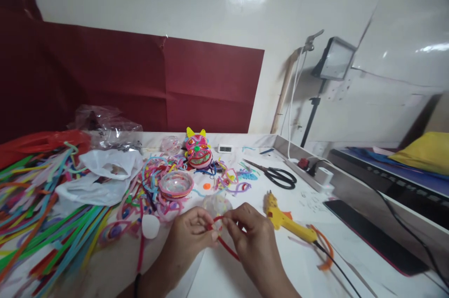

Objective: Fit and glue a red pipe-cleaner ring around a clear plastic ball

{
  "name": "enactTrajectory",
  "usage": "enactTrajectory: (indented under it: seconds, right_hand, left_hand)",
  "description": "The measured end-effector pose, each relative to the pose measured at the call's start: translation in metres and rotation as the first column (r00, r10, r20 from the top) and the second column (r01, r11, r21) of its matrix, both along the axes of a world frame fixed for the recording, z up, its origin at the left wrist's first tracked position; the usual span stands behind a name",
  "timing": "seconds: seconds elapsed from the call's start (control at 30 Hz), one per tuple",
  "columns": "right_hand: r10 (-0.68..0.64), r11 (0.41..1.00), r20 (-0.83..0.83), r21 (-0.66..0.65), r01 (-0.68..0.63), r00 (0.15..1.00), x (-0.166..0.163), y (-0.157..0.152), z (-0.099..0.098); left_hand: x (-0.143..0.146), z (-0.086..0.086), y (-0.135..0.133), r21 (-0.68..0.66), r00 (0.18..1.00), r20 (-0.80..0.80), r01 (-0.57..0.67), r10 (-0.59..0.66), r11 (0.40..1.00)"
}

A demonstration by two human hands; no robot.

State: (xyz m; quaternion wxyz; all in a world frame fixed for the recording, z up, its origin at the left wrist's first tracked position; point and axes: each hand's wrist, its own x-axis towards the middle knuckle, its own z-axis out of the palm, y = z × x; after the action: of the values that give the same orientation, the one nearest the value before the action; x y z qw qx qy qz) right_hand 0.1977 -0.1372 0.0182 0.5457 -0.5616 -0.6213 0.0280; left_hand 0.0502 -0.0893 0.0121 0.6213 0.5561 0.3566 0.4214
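Note:
A red pipe cleaner [228,247] is bent into a small loop between my two hands, low over the white paper. Thumb and fingers of my left hand [194,232] pinch it at the left of the loop. On the other side, my right hand [247,232] grips it with thumb and forefinger, and a free length hangs down between the hands. Just beyond my fingertips is a clear round plastic piece [213,203], partly hidden by them. A clear bowl wrapped in pink pipe cleaner [176,185] stands farther left.
Colourful pipe cleaners [70,237] heap at the left beside a white plastic bag [105,181]. A colourful animal-face craft [198,148] stands at the back. To the right lie black-handled scissors [277,175], a corded yellow glue gun [286,221] and a black phone [375,237].

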Motion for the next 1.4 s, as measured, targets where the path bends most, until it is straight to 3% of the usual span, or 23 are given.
enactTrajectory:
  seconds: [0.27,0.4,0.63,0.77,1.0,1.27,1.4]
  right_hand:
    - [-0.001,0.983,-0.276,-0.175,-0.049,0.961,0.001,0.001,-0.002]
    - [0.034,0.971,-0.319,-0.214,-0.107,0.947,0.005,0.004,-0.002]
    - [0.141,0.972,-0.054,-0.183,-0.148,0.989,0.013,0.003,0.003]
    - [0.114,0.986,0.032,-0.123,-0.109,0.993,0.009,0.000,0.008]
    - [0.107,0.988,0.177,-0.130,-0.084,0.978,0.008,-0.002,0.012]
    - [0.167,0.974,0.220,-0.185,-0.127,0.961,0.014,-0.001,0.014]
    - [0.175,0.975,0.232,-0.172,-0.137,0.957,0.018,0.000,0.012]
  left_hand:
    - [0.000,0.001,0.001,-0.013,1.000,0.021,0.007,-0.007,1.000]
    - [0.002,0.000,0.001,-0.036,0.999,0.032,0.006,-0.005,0.999]
    - [0.004,-0.006,0.003,-0.093,0.995,0.086,-0.034,0.042,0.995]
    - [0.002,-0.009,0.006,-0.100,0.996,0.079,-0.034,0.042,0.994]
    - [0.003,-0.008,0.007,-0.082,0.996,0.066,-0.049,0.055,0.995]
    - [0.003,-0.007,0.006,-0.082,0.997,0.066,-0.028,0.034,0.996]
    - [-0.001,-0.007,0.008,-0.077,0.991,0.122,0.062,-0.053,0.995]
